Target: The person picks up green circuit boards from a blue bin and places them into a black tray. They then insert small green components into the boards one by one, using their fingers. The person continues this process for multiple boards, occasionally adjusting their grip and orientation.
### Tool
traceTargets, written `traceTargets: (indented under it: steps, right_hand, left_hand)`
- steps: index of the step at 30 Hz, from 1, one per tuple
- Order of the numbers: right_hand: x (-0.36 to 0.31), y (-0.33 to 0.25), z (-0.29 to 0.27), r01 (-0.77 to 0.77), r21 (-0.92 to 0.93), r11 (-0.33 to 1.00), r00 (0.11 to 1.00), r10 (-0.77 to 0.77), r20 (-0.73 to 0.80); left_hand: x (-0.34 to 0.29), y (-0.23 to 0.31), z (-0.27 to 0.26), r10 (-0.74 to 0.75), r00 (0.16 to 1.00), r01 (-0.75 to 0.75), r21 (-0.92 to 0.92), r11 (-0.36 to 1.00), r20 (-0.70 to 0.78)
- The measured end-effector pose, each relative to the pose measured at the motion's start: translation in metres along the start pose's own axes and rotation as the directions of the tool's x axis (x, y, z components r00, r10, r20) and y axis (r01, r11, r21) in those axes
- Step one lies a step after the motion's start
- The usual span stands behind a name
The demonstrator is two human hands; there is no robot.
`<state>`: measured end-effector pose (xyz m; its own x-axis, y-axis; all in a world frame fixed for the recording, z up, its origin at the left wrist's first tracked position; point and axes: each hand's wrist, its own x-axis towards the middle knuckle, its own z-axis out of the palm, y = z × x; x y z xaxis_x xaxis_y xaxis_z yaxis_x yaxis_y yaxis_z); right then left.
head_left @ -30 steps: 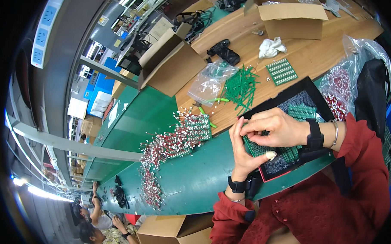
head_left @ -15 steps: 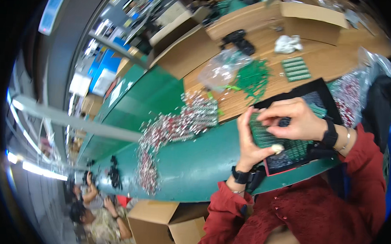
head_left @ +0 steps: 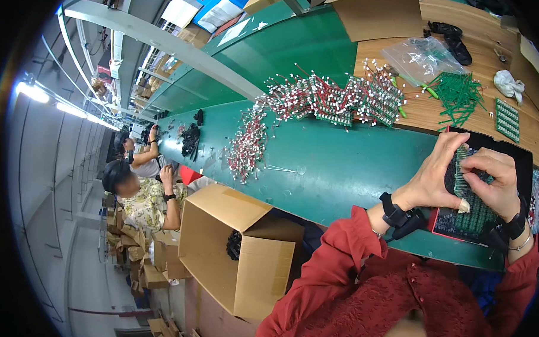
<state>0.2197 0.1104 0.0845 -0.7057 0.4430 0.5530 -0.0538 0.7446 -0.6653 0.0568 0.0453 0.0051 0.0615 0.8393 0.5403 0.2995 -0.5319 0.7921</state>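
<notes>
My left hand (head_left: 436,177) grips a green circuit board panel (head_left: 461,182) by its left edge, with a pale covering on the thumb tip. The panel is tilted up over a shallow black box (head_left: 523,171). My right hand (head_left: 496,179) is closed, its fingertips pinched together against the panel's face. Anything small between them is hidden. Under my hands, more green boards (head_left: 475,218) and dark small parts lie in the box.
Boards with red-and-white wire leads (head_left: 337,102) and a loose wire pile (head_left: 246,145) lie on the green bench (head_left: 352,171). Green strips (head_left: 456,95), a plastic bag (head_left: 425,58) and another board (head_left: 507,120) lie beyond. A cardboard box (head_left: 221,205) stands left; two people (head_left: 139,199) sit farther off.
My view has swung left, so the hands and box appear farther right. The panel stands more upright in my left hand. My right fingers are still pinched at it.
</notes>
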Motion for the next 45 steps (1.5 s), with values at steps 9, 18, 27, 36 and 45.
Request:
traceTargets:
  steps: [9,18,27,36,45]
  right_hand:
    - [-0.002,0.007,-0.004,0.117,0.023,0.993,0.993,-0.117,0.014]
    - [-0.007,0.006,-0.013,-0.030,0.149,0.988,0.999,0.036,-0.041]
    - [-0.011,0.015,0.000,-0.022,0.165,0.986,1.000,0.021,0.007]
    - [-0.009,0.015,0.004,0.007,0.209,0.978,0.999,0.002,-0.045]
    - [-0.013,0.014,-0.005,-0.115,0.227,0.967,0.993,0.115,0.013]
  left_hand:
    - [0.001,0.002,-0.006,0.034,0.999,-0.036,0.120,0.992,0.024]
    - [-0.006,-0.001,0.004,-0.122,0.989,0.098,-0.248,0.964,-0.082]
    - [-0.007,0.001,0.003,-0.146,0.987,0.125,-0.242,0.962,-0.070]
    - [-0.008,0.001,0.003,-0.152,0.984,0.129,-0.221,0.967,-0.090]
    - [-0.011,0.002,0.007,-0.213,0.969,0.160,-0.347,0.924,-0.121]
